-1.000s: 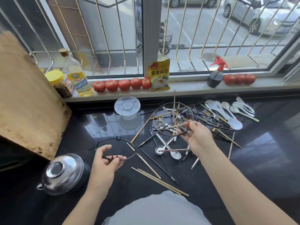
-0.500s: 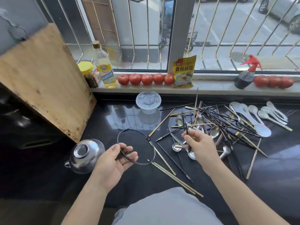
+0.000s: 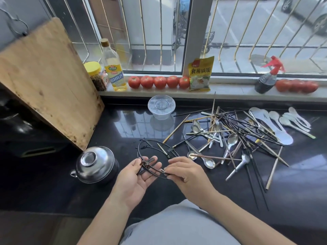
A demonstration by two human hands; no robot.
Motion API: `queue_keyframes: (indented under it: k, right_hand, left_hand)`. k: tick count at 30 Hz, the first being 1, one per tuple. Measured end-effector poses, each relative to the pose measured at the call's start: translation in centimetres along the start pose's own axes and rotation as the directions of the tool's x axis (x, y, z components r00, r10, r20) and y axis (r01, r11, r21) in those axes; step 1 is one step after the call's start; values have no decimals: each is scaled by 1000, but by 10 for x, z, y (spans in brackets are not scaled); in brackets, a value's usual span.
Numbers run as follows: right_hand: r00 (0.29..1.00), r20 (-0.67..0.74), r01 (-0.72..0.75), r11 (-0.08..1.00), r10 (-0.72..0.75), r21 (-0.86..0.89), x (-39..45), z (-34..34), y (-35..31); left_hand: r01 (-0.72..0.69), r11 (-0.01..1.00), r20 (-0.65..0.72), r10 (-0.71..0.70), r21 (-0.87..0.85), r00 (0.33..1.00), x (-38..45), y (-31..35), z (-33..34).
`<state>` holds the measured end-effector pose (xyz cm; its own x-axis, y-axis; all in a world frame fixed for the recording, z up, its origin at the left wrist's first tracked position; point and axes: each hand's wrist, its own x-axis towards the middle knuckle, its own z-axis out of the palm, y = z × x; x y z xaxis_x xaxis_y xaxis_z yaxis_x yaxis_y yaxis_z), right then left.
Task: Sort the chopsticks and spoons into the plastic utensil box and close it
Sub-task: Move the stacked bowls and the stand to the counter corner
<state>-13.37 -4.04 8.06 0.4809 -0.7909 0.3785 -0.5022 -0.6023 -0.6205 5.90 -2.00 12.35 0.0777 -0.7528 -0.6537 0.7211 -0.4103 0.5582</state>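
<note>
Your left hand (image 3: 136,175) lies palm up with its fingers loosely curled under a thin black wire ring (image 3: 152,156), whose small dark clip rests across your fingertips; your right hand (image 3: 185,172) pinches the same ring's near edge between thumb and forefinger, so both hands hold it just above the glossy black countertop (image 3: 292,174). A second black hoop seems to overlap the first, though you cannot tell whether they are joined. To your right, near your right hand but not touching it, sprawls the tangled heap of black and wooden chopsticks (image 3: 247,131) mixed with shiny metal spoons (image 3: 208,162), and beyond it a cluster of white ceramic spoons (image 3: 276,124). Behind the ring stands a clear round plastic container (image 3: 161,107), close to the sill. Left of your left hand sits a domed stainless steel lidded pot (image 3: 95,165), and behind that leans a large worn wooden cutting board (image 3: 47,80). Red tomatoes (image 3: 159,82) line the windowsill.
</note>
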Motion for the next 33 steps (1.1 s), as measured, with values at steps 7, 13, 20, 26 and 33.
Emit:
queue_keyframes:
  k: [7, 13, 20, 26, 33]
  right_hand:
    - [998, -43, -44, 999, 45, 32, 1, 2, -8]
    - [999, 39, -22, 1000, 21, 19, -1, 1, -1]
    - [994, 105, 6, 999, -11, 41, 2, -9, 2]
    - [908, -76, -378, 886, 411, 269, 31, -41, -4]
    - [454, 527, -707, -70, 719, 704, 60, -70, 15]
  left_hand:
    - [23, 1000, 59, -22, -13, 998, -9, 1, 3]
    - [20, 999, 111, -22, 26, 994, -15, 3, -2]
    - [-6, 999, 207, -5, 54, 978, -15, 9, 2]
    - [33, 999, 351, -45, 41, 935, -16, 15, 4]
    - [90, 981, 445, -159, 170, 881, -17, 29, 10]
